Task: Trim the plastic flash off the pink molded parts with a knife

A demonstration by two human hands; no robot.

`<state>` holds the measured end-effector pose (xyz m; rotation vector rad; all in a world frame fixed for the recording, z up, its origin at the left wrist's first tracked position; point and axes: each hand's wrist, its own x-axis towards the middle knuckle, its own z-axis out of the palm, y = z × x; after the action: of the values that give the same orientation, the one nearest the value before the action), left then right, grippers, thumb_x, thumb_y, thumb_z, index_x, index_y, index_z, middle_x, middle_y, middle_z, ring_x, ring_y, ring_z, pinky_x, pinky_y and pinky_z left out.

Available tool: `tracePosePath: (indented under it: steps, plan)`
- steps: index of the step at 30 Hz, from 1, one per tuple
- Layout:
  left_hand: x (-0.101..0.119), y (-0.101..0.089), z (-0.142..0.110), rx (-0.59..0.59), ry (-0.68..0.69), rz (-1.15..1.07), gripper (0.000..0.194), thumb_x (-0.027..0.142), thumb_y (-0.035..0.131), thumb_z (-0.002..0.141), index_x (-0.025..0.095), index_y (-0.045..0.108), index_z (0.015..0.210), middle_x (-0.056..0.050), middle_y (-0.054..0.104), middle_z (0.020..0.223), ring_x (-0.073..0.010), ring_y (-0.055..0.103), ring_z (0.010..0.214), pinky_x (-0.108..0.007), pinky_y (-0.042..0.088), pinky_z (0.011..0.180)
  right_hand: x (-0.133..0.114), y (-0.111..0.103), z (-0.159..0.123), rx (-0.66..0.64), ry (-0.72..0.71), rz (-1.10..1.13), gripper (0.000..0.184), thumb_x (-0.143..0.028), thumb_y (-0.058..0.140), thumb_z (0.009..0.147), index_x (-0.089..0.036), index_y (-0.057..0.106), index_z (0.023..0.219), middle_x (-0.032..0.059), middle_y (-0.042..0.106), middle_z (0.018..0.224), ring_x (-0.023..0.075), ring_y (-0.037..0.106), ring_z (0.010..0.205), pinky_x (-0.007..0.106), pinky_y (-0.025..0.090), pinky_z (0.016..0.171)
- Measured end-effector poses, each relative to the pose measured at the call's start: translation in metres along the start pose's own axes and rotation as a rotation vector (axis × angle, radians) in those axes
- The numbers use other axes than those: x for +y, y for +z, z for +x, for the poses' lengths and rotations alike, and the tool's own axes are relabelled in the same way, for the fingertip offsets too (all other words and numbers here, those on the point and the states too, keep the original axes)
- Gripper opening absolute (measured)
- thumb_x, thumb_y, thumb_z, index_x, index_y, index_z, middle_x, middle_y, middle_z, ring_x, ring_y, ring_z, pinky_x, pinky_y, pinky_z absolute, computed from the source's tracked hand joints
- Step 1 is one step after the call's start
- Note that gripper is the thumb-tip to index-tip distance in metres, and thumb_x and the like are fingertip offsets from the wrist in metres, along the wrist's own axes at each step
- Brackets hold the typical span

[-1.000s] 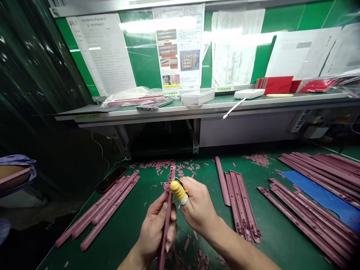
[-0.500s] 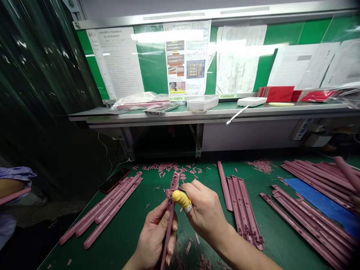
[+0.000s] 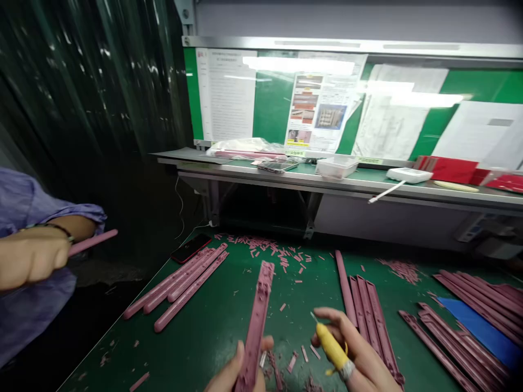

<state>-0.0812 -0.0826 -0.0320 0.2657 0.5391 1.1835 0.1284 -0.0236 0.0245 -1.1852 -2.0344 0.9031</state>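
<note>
In the head view, the left hand [image 3: 236,374] sits at the bottom edge of the frame, its fingers curled around the lower end of a pink moulded bar [image 3: 256,321], so it grips the bar, though the bottom edge cuts off much of the grip. The bar stands tilted up from that hand over the lower middle of the green bench [image 3: 102,348]. Just to the right, the right hand [image 3: 353,348] pinches a yellow-handled blade [image 3: 332,345], its thin metal tip pointing up and left, apart from the bar. Pink offcuts [image 3: 261,245] lie scattered across the bench, beyond and around the hands. Sorted bars already lie in groups: one at lower left [image 3: 175,286], one just right of centre [image 3: 368,310] and a larger pile [image 3: 478,296] over a blue sheet [image 3: 478,329] at far right. How many remain to handle cannot be told. At the left edge, a co-worker's hand [image 3: 32,258] below a purple sleeve [image 3: 28,201] clasps another pink bar [image 3: 93,242].
</note>
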Motion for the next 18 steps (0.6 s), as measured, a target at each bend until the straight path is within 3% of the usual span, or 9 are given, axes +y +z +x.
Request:
tracePosePath:
  steps: [2,3,5,7,12,15,18]
  plan:
    - [0.016,0.005,0.001,0.015,0.177,0.038,0.047,0.055,0.059,0.082,0.024,0.062,0.117,0.006,0.045,0.055,-0.0022,0.03,0.034,-0.017,0.026,0.038,-0.001,0.013,-0.008,-0.07,0.024,-0.003,0.019,-0.036,0.047,0.092,-0.027,0.057,0.105,0.0041,0.068,0.083,0.018,0.063,0.066,0.024,0.048,0.054]
    - [0.025,0.011,0.002,0.033,0.33,0.098,0.041,0.051,0.055,0.087,0.026,0.06,0.119,0.005,0.046,0.059,-0.0032,0.033,0.037,-0.018,0.028,0.04,-0.005,0.022,-0.01,-0.089,0.009,-0.032,0.015,-0.034,0.05,0.09,-0.026,0.06,0.099,0.004,0.068,0.082,0.0187,0.063,0.068,0.024,0.048,0.057]
    - [0.043,0.028,0.008,-0.011,0.604,0.229,0.039,0.047,0.052,0.09,0.029,0.055,0.124,0.005,0.047,0.064,-0.0049,0.036,0.042,-0.021,0.032,0.045,-0.016,0.039,-0.01,-0.095,-0.046,-0.109,0.013,-0.027,0.054,0.087,-0.025,0.063,0.094,0.0036,0.07,0.085,0.02,0.064,0.075,0.027,0.049,0.066]
    - [0.053,0.044,0.014,-0.07,0.764,0.338,0.041,0.048,0.055,0.088,0.028,0.056,0.124,0.003,0.049,0.067,-0.0065,0.038,0.047,-0.022,0.034,0.048,-0.027,0.053,-0.006,-0.088,-0.096,-0.169,0.018,-0.019,0.055,0.083,-0.025,0.065,0.097,0.0032,0.071,0.091,0.0207,0.065,0.082,0.029,0.048,0.073]
    - [0.051,0.059,0.012,-0.112,0.921,0.533,0.044,0.054,0.061,0.081,0.031,0.062,0.118,0.002,0.051,0.067,-0.0099,0.04,0.05,-0.026,0.036,0.05,-0.032,0.064,0.001,-0.099,-0.114,-0.244,0.031,-0.01,0.053,0.076,-0.024,0.068,0.099,0.0031,0.072,0.09,0.0209,0.065,0.083,0.029,0.046,0.073]
    - [0.042,0.059,0.009,-0.131,0.99,0.599,0.041,0.053,0.064,0.078,0.033,0.065,0.115,0.0,0.053,0.066,-0.0126,0.044,0.055,-0.027,0.037,0.052,-0.029,0.057,0.004,-0.121,-0.13,-0.255,0.037,-0.004,0.051,0.07,-0.025,0.069,0.095,0.0015,0.071,0.084,0.0199,0.064,0.079,0.028,0.045,0.069]
    - [0.034,0.064,0.013,-0.133,0.99,0.627,0.041,0.052,0.066,0.077,0.034,0.066,0.113,-0.001,0.051,0.063,-0.0137,0.044,0.057,-0.029,0.038,0.055,-0.026,0.047,0.011,-0.117,-0.15,-0.281,0.03,-0.006,0.051,0.072,-0.025,0.069,0.087,0.0012,0.068,0.077,0.019,0.062,0.073,0.027,0.042,0.064]
